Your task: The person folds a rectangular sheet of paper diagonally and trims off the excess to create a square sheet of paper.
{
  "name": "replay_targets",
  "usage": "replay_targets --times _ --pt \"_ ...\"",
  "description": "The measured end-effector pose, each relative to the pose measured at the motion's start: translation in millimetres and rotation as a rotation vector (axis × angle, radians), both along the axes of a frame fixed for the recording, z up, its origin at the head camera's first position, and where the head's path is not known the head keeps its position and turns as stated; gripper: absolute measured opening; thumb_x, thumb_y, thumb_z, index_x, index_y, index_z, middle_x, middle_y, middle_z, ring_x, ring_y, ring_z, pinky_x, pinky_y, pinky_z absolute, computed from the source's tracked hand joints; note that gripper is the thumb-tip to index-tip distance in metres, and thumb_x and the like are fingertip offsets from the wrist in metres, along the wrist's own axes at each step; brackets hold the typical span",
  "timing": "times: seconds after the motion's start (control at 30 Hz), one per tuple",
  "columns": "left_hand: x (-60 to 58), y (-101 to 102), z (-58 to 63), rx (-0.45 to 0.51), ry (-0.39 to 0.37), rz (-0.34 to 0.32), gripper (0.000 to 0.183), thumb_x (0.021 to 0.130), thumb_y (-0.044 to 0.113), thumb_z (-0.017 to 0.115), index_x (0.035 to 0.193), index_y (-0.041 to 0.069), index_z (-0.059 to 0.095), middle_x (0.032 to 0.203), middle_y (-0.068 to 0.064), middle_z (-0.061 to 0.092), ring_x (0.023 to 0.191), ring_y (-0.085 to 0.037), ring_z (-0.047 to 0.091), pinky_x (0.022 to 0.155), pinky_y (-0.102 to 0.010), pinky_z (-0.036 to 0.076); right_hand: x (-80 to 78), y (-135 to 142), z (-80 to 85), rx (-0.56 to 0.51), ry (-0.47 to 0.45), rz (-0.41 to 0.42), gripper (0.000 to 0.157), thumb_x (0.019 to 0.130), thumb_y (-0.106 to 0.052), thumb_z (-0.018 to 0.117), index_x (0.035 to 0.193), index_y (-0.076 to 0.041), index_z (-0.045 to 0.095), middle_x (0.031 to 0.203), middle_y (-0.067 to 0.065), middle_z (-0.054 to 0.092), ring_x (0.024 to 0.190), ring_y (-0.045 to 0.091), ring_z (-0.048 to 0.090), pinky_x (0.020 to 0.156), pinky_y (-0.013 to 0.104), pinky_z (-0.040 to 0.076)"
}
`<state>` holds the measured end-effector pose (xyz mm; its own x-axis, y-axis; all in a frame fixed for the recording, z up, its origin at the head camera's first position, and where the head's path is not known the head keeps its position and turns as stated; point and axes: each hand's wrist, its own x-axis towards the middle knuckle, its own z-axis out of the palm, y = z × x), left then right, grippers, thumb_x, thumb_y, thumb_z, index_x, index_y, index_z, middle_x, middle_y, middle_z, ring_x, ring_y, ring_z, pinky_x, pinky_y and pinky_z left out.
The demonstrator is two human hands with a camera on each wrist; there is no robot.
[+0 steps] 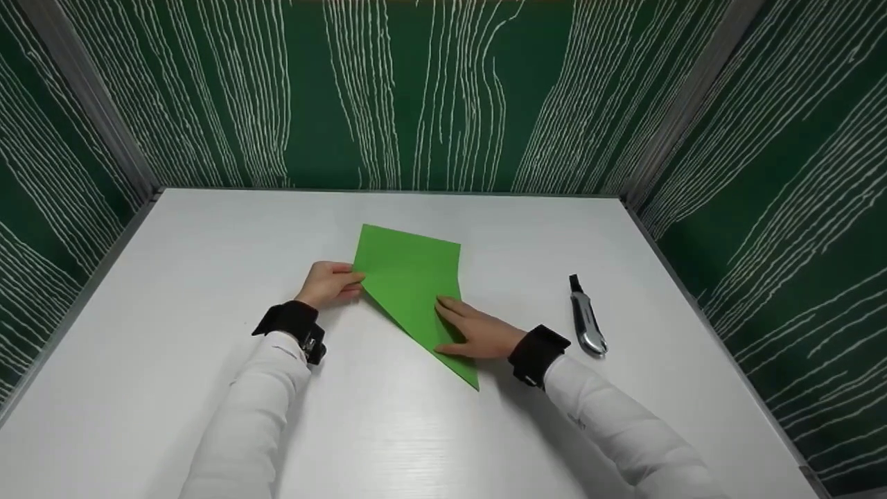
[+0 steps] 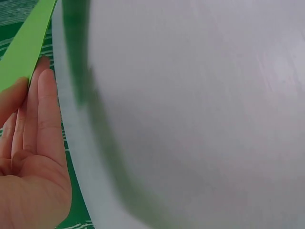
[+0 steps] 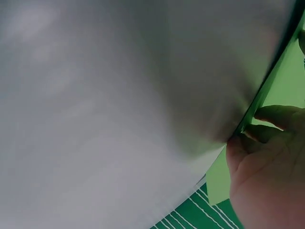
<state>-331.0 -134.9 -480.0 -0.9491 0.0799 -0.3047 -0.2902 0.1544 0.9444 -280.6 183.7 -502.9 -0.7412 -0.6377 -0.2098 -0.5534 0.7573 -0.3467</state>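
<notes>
The green paper (image 1: 409, 260) lies in the middle of the table (image 1: 388, 443), between the two hands, and it looks folded along its slanting lower edge. The left hand (image 1: 331, 283) pinches the left corner, with the thumb on top and fingers beneath. The right hand (image 1: 481, 334) holds nothing in a grip, as far as I can judge: its fingers lie spread on the paper, thumb near the slanting edge.

In my opinion, the main danger is a crooked crease. If the left hand pulls while the right one presses, the layers may slide apart – the table seems smooth, and so gives little hold. A pinch too strong could also wrinkle the corner. The pointed tip, which no finger holds, may bend or lift.

The knife (image 1: 587, 319) lies to the right, apart from the paper; a careless swing of the right arm could knock it.
</notes>
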Motion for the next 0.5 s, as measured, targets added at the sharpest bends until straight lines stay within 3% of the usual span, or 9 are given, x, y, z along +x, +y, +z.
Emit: replay_targets --times 0.33,0.5 --pt "1.4 -2.2 -4.3 0.072 0.022 -0.005 0.057 0.101 0.004 0.060 0.151 -0.013 0.038 0.146 -0.034 0.053 0.074 0.002 0.069 0.087 -0.018 0.060 -16.9 18.1 2.9 -0.138 -0.036 -0.149 0.076 0.108 -0.037 0.051 0.161 0.006 0.017 0.172 0.025 0.010 0.160 0.041 0.015 0.131 0.053 0.018" --pt "1.9 -0.5 -5.0 0.097 0.021 -0.003 0.058 0.101 0.005 0.062 0.151 -0.013 0.038 0.145 -0.033 0.055 0.075 0.002 0.070 0.091 -0.020 0.060 -32.7 28.1 1.7 -0.277 -0.057 -0.242 0.066 0.110 -0.027 0.047 0.159 0.009 0.022 0.168 0.029 0.022 0.158 0.043 0.022 0.131 0.054 0.018"
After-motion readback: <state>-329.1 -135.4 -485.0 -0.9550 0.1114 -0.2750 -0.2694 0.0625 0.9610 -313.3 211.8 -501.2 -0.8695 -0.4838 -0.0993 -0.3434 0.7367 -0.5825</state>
